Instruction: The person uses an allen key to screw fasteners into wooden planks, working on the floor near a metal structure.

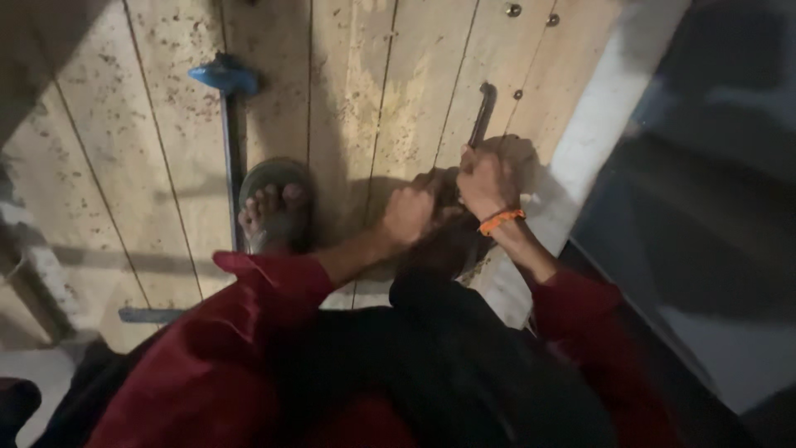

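Head view, looking down at wooden formwork boards (398,91), pale and speckled, laid side by side with dark seams between them. Left hand (408,214) is curled into a fist, fingers together, just beside the right hand; what it grips is hidden in shadow, cannot tell. Right hand (483,181) has its fingers clamped round the lower end of a dark metal bar (482,112), which rises from the fist and ends in a short hooked tip lying against the boards. An orange wristband (501,220) sits on the right wrist. Both forearms come out of red sleeves (274,274). A foot in a sandal (274,211) rests on the boards to the left of the hands, touching a blue steel clamp bar (228,124) that runs along a seam. Pale board edge (597,124) borders the boards on the right; beyond it dark, unclear.
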